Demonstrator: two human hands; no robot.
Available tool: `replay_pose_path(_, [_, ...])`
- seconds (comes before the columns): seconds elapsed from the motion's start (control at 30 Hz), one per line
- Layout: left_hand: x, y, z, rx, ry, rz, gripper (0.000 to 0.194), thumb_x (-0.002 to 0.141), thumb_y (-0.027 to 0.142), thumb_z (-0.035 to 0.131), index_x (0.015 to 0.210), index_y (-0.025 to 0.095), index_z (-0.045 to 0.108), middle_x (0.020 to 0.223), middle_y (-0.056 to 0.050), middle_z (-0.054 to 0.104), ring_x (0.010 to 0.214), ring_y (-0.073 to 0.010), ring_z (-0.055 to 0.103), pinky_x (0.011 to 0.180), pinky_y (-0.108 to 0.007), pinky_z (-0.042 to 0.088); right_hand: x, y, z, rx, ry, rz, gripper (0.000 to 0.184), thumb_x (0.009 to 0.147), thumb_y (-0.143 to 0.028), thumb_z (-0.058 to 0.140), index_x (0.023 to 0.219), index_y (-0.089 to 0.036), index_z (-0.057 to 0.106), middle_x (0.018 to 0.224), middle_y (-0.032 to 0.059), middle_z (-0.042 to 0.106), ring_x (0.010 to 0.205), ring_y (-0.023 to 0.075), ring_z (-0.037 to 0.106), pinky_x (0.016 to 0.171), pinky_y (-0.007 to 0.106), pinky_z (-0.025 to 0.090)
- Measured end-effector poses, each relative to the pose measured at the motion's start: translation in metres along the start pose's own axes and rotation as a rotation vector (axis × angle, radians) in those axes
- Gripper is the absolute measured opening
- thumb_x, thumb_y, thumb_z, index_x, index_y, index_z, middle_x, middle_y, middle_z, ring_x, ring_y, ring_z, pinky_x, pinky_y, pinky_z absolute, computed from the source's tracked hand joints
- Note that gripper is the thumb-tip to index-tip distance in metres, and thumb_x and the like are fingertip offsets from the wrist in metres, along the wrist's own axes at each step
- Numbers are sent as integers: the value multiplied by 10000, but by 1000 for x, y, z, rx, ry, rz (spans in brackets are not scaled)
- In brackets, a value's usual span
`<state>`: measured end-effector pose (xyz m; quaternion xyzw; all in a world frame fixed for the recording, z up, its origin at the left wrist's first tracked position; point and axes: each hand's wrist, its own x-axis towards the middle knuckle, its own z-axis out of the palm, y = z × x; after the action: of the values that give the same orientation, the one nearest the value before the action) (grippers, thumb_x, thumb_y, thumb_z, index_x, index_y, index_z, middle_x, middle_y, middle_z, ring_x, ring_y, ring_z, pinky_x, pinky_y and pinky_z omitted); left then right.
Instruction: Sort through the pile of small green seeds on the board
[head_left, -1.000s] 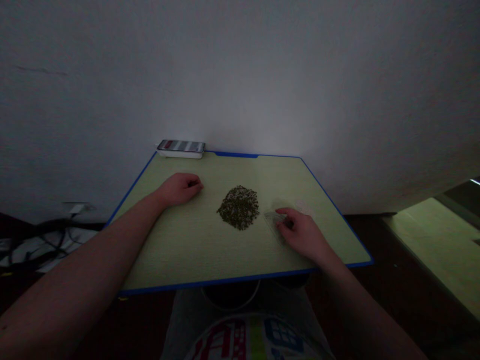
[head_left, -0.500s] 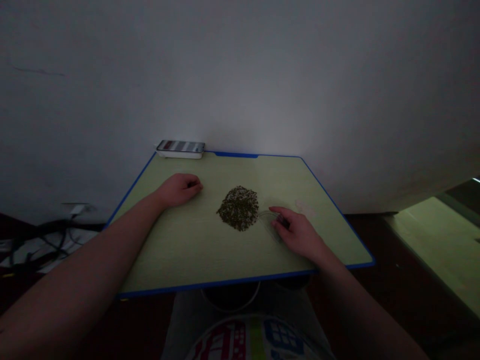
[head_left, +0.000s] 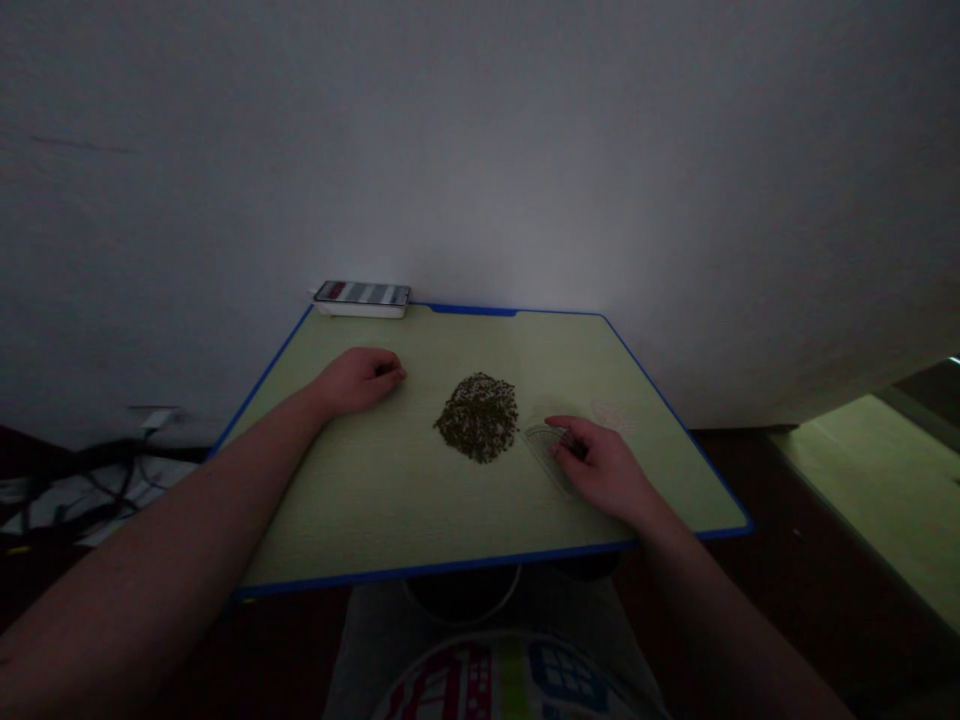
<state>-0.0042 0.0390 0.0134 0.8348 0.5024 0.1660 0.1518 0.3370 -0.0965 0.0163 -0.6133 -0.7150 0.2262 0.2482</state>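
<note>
A round heap of small dark green and whitish grains (head_left: 478, 418) lies in the middle of the small table (head_left: 375, 510). To its right, my right hand (head_left: 600, 465) grips a clear plastic protractor (head_left: 545, 447) between thumb and fingers. The curved edge of the protractor points toward the heap, with a narrow gap between them. My left hand (head_left: 360, 380) rests on the tabletop left of the heap, its fingers curled into a loose fist; nothing shows in it. Beyond my right hand lies a thin scatter of pale grains (head_left: 611, 413).
A phone (head_left: 362, 292) lies on a white box (head_left: 360, 310) at the table's far left corner, near the wall (head_left: 480, 150). Blue trim edges the table. Cables and a plug (head_left: 157, 420) are at the left. A dark round container (head_left: 463, 592) sits below the front edge.
My right hand has shifted slightly right with the protractor, drawing it away from the heap. My left hand has stayed in place.
</note>
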Motion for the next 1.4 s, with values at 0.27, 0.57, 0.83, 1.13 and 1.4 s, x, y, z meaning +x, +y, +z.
replay_pose_path(0.27, [0, 0, 1, -7, -8, -11, 346, 816, 449, 442, 740, 163, 620, 603, -9, 564, 572, -144, 493, 554, -268, 334, 9, 2, -3, -44, -44, -60, 392, 854, -247, 483, 1221, -159, 590, 842, 58, 671, 678, 170, 577, 648, 309, 443])
replay_pose_path(0.57, [0, -1, 1, 7, -4, 0, 349, 816, 449, 434, 732, 160, 612, 596, -3, 551, 569, -137, 488, 543, -257, 325, 3, 2, -2, -22, -80, -69, 374, 845, -245, 496, 1192, -157, 605, 684, 3, 587, 575, 143, 503, 549, 270, 376])
replay_pose_path(0.83, [0, 1, 0, 18, -14, -10, 359, 813, 452, 432, 740, 156, 621, 616, -13, 567, 579, -143, 491, 553, -263, 321, 9, -3, -1, -100, -38, -41, 384, 836, -238, 495, 1187, -136, 614, 640, 7, 605, 544, 142, 509, 548, 271, 367])
replay_pose_path(1.13, [0, 1, 0, 17, -15, -19, 370, 807, 452, 431, 759, 149, 639, 614, -15, 568, 573, -145, 489, 559, -270, 330, 9, 4, -3, -81, 11, -8, 376, 828, -234, 503, 1174, -135, 612, 614, -10, 577, 540, 143, 515, 538, 269, 379])
replay_pose_path(1.4, [0, 0, 1, 16, -13, -8, 360, 816, 455, 436, 751, 157, 626, 612, -8, 564, 576, -143, 495, 561, -265, 332, 12, -5, 1, -104, -3, -42, 375, 836, -228, 517, 1186, -135, 614, 623, -4, 587, 546, 137, 511, 551, 267, 374])
